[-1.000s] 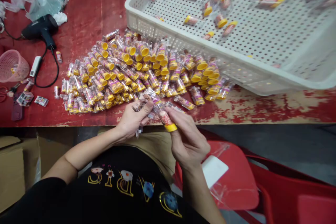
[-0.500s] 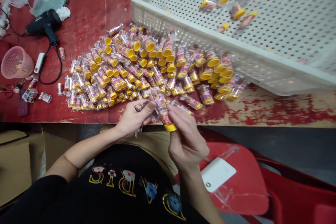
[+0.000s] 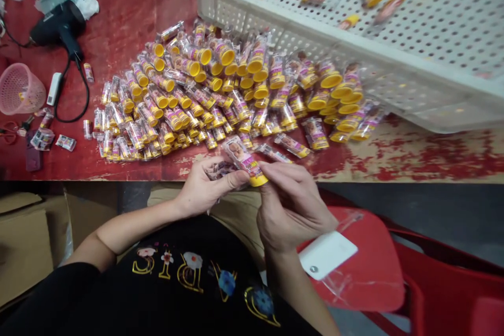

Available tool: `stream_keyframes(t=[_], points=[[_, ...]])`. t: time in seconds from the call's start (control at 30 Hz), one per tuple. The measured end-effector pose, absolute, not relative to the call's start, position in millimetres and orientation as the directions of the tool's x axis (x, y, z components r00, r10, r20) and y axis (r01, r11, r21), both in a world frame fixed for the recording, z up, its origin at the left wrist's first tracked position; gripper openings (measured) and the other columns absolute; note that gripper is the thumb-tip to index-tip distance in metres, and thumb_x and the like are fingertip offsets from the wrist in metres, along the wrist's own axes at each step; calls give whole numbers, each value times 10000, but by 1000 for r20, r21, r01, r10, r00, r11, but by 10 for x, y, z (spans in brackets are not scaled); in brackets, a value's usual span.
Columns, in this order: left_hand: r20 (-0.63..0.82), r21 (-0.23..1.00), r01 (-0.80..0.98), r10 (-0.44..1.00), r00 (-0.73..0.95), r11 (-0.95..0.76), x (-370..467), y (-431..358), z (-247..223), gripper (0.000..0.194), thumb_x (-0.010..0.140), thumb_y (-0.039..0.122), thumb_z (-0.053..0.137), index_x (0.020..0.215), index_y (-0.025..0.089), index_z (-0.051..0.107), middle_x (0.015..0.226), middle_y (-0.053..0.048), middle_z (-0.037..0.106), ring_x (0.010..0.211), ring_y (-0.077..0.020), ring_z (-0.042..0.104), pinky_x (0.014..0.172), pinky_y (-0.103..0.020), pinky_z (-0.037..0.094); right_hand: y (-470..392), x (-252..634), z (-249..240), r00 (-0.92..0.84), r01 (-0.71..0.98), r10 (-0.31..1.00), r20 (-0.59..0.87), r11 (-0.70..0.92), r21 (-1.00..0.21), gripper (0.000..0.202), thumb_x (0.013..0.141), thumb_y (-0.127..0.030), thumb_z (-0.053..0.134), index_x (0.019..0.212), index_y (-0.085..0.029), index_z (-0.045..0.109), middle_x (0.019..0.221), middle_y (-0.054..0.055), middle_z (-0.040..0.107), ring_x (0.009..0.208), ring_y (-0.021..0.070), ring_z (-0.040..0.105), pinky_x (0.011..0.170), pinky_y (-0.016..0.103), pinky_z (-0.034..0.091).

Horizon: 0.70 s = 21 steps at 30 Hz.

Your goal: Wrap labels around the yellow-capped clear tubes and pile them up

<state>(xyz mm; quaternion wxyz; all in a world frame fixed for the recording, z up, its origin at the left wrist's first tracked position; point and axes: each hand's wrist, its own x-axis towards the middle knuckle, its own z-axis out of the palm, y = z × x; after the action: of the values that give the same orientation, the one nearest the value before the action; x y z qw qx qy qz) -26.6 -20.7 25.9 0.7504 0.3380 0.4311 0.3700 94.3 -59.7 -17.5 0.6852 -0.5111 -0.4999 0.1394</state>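
Just over the table's front edge, my left hand (image 3: 207,182) is closed around a bunch of printed plastic sleeves (image 3: 221,169). Its thumb presses against a small yellow-capped tube (image 3: 244,158), which is tilted, cap end toward me. A clear sleeve with purple and yellow print covers this tube down to its cap. The fingers of my right hand (image 3: 293,202) pinch the tube at its yellow cap end. Behind both hands lies a large heap of similar sleeved tubes (image 3: 189,94). A few loose ones, among them one sleeved tube (image 3: 292,145), lie near my right fingers.
A white perforated crate (image 3: 315,37) holding yellow-capped tubes stands at the back right. To the left lie a black heat gun (image 3: 59,26), a pink basket (image 3: 21,89) and red scissors (image 3: 8,131). A red stool (image 3: 366,273) bearing a white card-like object (image 3: 328,255) is at lower right.
The sleeve now reaches down to the tube's yellow cap; before, a reddish stretch of tube showed below it. My right hand has shifted slightly right, and the view has moved a little.
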Motion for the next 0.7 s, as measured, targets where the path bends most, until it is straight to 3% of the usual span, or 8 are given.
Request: stream_keyframes(t=[0.23,0.37,0.57,0.7], points=[[-443,811,-239,827,347,534,-248,-206,259,526,514,545,976,714,146,698,628,9,625,663,-127,593,675,-276,500,-567,952,-198,490,354,661,569,445,-822,341,786,-19,781,1003,-280,806,864,-5,783,763,168,713,713,350,570],[-470,809,-215,821,324,548,-232,-202,241,535,568,610,928,714,153,690,575,25,575,600,-106,549,584,-242,433,-564,942,-205,493,383,671,554,405,-831,309,789,-44,793,972,-293,801,854,-9,781,768,178,718,734,376,580],[-477,784,-253,811,340,567,-234,-182,17,503,669,577,896,754,140,662,577,46,558,463,-40,408,466,-211,292,-486,990,-345,528,379,688,499,335,-863,238,839,-108,766,984,-292,809,872,1,780,807,192,730,754,381,590],[-522,713,-335,785,334,617,-237,-134,-91,511,751,587,840,939,126,729,711,24,586,500,-32,425,460,-189,293,-225,1364,-623,655,489,569,497,183,-853,93,874,-250,767,954,-242,815,883,42,778,831,227,721,817,434,587]])
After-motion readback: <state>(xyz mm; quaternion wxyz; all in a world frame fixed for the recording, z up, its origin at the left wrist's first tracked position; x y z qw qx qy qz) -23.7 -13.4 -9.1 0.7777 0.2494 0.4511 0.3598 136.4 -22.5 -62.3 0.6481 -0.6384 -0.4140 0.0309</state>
